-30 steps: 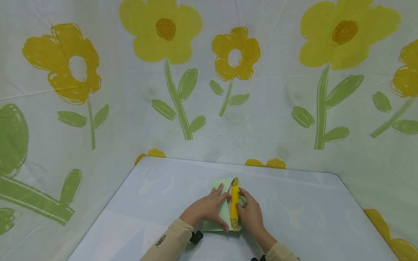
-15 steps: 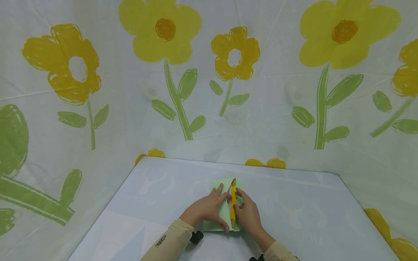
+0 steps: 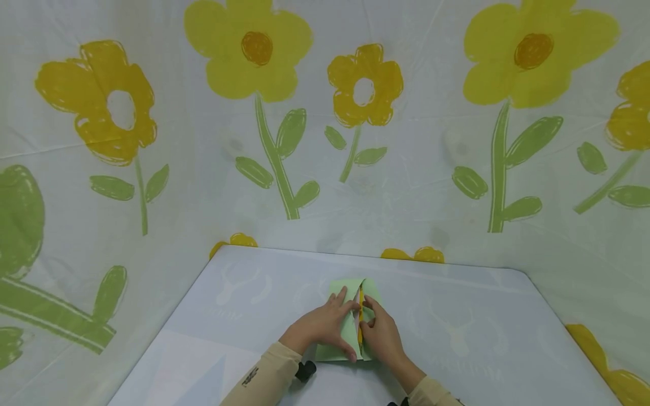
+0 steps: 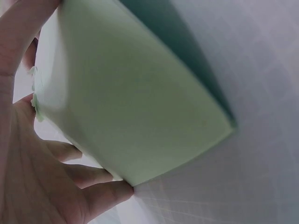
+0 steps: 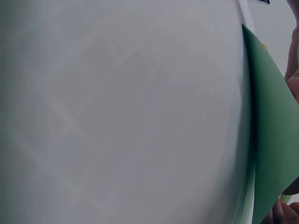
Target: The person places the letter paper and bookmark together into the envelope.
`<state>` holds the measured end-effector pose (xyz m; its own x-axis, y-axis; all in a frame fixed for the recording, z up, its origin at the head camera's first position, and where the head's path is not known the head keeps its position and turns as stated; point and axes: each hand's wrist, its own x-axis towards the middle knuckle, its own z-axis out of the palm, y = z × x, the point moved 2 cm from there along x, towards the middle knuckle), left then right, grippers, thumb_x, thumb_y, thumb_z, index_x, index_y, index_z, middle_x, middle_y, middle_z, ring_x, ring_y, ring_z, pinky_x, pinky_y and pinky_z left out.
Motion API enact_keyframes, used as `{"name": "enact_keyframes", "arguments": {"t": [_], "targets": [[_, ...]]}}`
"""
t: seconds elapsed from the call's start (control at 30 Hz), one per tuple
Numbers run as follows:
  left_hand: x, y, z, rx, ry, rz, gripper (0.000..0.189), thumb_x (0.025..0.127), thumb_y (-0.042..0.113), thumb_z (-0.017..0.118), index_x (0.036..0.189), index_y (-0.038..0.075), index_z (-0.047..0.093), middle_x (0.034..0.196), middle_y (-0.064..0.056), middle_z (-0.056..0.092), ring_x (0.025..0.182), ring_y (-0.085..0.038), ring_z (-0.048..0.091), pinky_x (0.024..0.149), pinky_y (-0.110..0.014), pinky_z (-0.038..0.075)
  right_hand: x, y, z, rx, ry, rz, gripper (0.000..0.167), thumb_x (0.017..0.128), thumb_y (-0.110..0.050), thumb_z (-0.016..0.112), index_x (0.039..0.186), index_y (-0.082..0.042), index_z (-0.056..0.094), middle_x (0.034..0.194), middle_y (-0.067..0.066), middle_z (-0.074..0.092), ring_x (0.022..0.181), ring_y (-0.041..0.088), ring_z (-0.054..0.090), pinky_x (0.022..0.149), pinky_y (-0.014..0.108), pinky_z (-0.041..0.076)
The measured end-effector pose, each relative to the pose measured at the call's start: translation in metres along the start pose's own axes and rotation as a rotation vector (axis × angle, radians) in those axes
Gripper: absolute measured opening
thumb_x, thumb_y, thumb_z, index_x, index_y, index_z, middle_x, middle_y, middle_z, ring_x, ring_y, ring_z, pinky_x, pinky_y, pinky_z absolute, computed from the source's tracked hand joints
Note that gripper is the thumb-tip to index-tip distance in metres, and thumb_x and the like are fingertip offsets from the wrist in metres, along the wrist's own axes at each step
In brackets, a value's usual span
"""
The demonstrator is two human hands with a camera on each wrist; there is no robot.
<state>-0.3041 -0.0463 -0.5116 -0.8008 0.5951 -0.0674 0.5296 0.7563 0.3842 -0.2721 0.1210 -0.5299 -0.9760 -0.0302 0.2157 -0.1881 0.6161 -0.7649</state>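
Observation:
A light green paper envelope (image 3: 349, 285) lies on the table with a lengthwise slit gaping at its middle. My left hand (image 3: 322, 324) spreads over its left half, index finger and thumb at the slit's edge. A thin yellow strip (image 3: 361, 297) shows in the slit, mostly hidden, and my right hand (image 3: 383, 332) pinches it from the right. In the left wrist view the envelope (image 4: 131, 107) bulges beside the left hand's fingers (image 4: 88, 176), and its edge looks torn. A green flap (image 5: 275, 126) stands raised in the right wrist view, partly hiding the fingers.
The pale table (image 3: 482, 316) has faint antler prints and runs back to a cloth wall (image 3: 406, 197) with large yellow flowers. A black wrist device (image 3: 306, 370) sits under the left sleeve (image 3: 261, 375).
The yellow strip has moved left into the slit, and its gold-speckled ends are no longer plain to see. My right hand has moved slightly left with it, while my left hand stays put.

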Motion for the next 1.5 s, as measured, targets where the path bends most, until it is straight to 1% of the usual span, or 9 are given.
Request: {"name": "enact_keyframes", "arguments": {"t": [0.1,0.4,0.63,0.93,1.07,1.33,1.5], "targets": [[0.000,0.000,0.000,0.004,0.000,0.001,0.105,0.058,0.070,0.088,0.145,0.033,0.043,0.169,-0.017,0.013,0.150,-0.046,0.024,0.105,-0.055,0.047,0.000,0.001,0.001,0.004,-0.004,0.005,0.061,0.088,0.004,0.068,0.146,0.002,0.048,0.135,0.015,0.064,0.061,0.003,0.052,0.050,0.022,0.044],[0.000,0.000,0.000,0.005,0.004,0.007,0.106,0.058,0.070,0.088,0.146,0.033,0.042,0.169,-0.018,0.013,0.149,-0.047,0.024,0.106,-0.055,0.046,0.001,0.001,0.003,0.022,-0.014,-0.031,0.063,0.087,0.007,0.065,0.147,0.003,0.046,0.136,0.016,0.063,0.057,0.002,0.051,0.048,0.022,0.044],[0.001,-0.001,0.001,-0.001,0.004,0.006,0.105,0.058,0.071,0.087,0.146,0.035,0.041,0.169,-0.017,0.011,0.150,-0.046,0.023,0.106,-0.057,0.045,0.001,0.000,0.003,0.024,-0.015,-0.028,0.062,0.087,0.007,0.064,0.147,0.004,0.046,0.135,0.015,0.064,0.056,0.002,0.050,0.047,0.022,0.042],[0.000,-0.001,0.001,0.000,0.002,0.007,0.105,0.058,0.071,0.087,0.146,0.034,0.041,0.169,-0.017,0.012,0.149,-0.046,0.024,0.105,-0.056,0.046,0.001,0.000,0.005,0.010,-0.011,-0.023,0.061,0.087,0.007,0.062,0.146,0.004,0.046,0.133,0.015,0.065,0.056,0.003,0.047,0.048,0.022,0.041],[-0.001,-0.001,0.001,-0.001,0.000,0.003,0.106,0.058,0.071,0.087,0.147,0.035,0.041,0.169,-0.017,0.012,0.149,-0.046,0.024,0.105,-0.056,0.046,0.000,0.001,0.004,0.017,-0.007,-0.024,0.062,0.087,0.007,0.063,0.146,0.004,0.046,0.134,0.016,0.064,0.058,0.003,0.049,0.049,0.022,0.042],[0.000,0.001,0.001,0.019,0.005,0.014,0.107,0.057,0.072,0.087,0.146,0.033,0.042,0.169,-0.018,0.013,0.149,-0.047,0.025,0.104,-0.055,0.048,-0.003,0.003,-0.001,0.021,-0.003,-0.007,0.062,0.089,0.005,0.067,0.147,0.003,0.045,0.134,0.018,0.063,0.064,0.003,0.054,0.053,0.022,0.046],[0.002,0.000,0.002,0.029,0.009,0.014,0.107,0.057,0.072,0.087,0.146,0.033,0.042,0.168,-0.019,0.013,0.149,-0.047,0.026,0.103,-0.055,0.048,-0.004,0.004,-0.006,0.017,0.015,-0.001,0.062,0.089,0.005,0.068,0.147,0.003,0.045,0.134,0.018,0.064,0.066,0.004,0.054,0.054,0.022,0.047]]}}
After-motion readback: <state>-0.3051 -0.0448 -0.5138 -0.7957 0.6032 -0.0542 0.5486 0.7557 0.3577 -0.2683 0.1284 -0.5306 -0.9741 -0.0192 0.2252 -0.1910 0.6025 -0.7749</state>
